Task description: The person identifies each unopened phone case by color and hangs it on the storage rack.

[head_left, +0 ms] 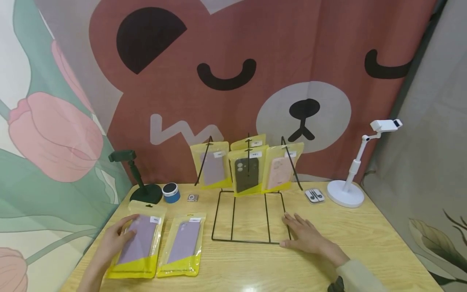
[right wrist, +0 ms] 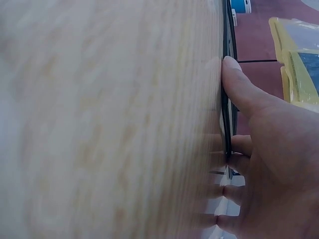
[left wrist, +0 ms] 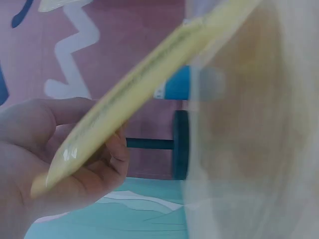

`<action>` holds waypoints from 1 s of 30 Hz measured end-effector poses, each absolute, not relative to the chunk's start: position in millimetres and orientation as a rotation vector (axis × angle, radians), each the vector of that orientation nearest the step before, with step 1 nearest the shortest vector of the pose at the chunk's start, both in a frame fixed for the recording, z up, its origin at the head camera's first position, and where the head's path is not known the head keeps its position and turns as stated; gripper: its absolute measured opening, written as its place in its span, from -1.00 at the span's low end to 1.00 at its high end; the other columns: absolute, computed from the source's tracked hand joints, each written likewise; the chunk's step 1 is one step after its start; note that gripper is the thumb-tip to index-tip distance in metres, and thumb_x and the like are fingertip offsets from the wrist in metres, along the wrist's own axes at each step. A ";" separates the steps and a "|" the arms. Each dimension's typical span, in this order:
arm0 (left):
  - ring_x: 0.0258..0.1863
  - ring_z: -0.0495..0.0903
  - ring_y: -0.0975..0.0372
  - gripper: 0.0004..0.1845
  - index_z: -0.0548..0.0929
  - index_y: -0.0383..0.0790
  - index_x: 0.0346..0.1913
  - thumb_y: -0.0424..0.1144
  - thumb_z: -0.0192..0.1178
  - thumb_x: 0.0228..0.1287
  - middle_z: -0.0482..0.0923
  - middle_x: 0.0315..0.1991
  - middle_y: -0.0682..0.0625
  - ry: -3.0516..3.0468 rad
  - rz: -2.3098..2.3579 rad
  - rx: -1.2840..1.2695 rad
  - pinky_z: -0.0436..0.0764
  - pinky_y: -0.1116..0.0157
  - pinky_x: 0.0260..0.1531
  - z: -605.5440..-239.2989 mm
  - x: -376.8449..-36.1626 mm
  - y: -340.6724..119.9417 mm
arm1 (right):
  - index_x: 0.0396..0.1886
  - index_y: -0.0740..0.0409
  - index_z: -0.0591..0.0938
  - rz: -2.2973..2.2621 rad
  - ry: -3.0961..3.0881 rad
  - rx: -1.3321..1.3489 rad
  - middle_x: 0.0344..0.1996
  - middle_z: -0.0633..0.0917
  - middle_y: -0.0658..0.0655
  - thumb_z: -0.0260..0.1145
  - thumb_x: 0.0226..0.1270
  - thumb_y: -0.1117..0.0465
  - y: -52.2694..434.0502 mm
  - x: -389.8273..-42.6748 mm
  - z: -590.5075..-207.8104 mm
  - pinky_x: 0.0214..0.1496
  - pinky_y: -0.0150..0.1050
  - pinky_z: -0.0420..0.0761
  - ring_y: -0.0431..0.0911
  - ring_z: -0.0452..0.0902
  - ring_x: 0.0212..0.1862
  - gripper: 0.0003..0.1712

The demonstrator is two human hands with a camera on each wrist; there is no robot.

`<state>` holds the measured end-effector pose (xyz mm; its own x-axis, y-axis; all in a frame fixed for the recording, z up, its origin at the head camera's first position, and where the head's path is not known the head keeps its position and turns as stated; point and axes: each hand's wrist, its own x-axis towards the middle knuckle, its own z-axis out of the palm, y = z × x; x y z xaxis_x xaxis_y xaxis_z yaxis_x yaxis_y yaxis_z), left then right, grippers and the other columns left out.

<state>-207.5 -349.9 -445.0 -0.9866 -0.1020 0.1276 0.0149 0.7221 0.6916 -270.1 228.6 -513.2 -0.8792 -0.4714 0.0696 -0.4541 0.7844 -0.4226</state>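
My left hand (head_left: 118,239) holds a yellow-edged clear bag with a purple phone case (head_left: 138,239) at the table's left. In the left wrist view this bag (left wrist: 112,109) appears edge-on and slanted, between thumb and fingers. A second bagged purple phone case (head_left: 184,242) lies just right of it. My right hand (head_left: 310,239) rests beside the black wire display rack (head_left: 251,242), its fingers spread on the table. The right wrist view shows the thumb (right wrist: 241,84) against the rack's base wire. Bagged cases hang from the rack: purple (head_left: 213,168), black (head_left: 247,174), pink (head_left: 280,172), with another behind.
At the back left stand a dark green stand (head_left: 146,194), a blue round speaker (head_left: 171,193) and a small square device (head_left: 192,198). Boxed earphones (head_left: 314,196) and a white stand (head_left: 345,193) are at the back right. A bear-print curtain (head_left: 284,48) hangs behind the table.
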 end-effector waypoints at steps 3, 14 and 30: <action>0.32 0.16 -0.33 -0.50 0.38 -0.33 0.34 -0.35 0.12 0.36 0.20 0.33 -0.48 -2.698 -1.205 0.079 0.26 -0.24 0.19 -433.8 -202.9 -347.9 | 0.41 0.27 0.30 -0.673 2.934 -0.761 0.45 0.18 0.29 0.25 0.14 -0.38 228.6 -269.9 -513.1 0.33 0.42 -0.05 0.37 -0.03 0.43 0.06; 0.06 0.42 0.29 -0.50 0.47 -0.01 0.33 -0.13 0.20 0.35 0.42 0.26 -0.11 -2.582 -1.103 -0.062 0.39 0.61 -0.15 -402.9 -183.6 -320.0 | 0.40 0.30 0.30 -0.700 2.913 -0.765 0.44 0.18 0.32 0.27 0.17 -0.34 226.8 -267.5 -510.2 0.32 0.44 -0.07 0.39 -0.04 0.43 0.03; -0.49 0.35 0.26 -0.45 0.51 -0.19 0.27 -0.47 0.29 0.18 0.42 -0.37 0.15 -2.414 -1.260 -0.528 0.40 0.35 -0.54 -384.6 -157.7 -283.4 | 0.41 0.28 0.30 -0.708 2.919 -0.762 0.45 0.18 0.30 0.26 0.16 -0.36 228.5 -269.6 -514.1 0.32 0.43 -0.07 0.38 -0.04 0.43 0.04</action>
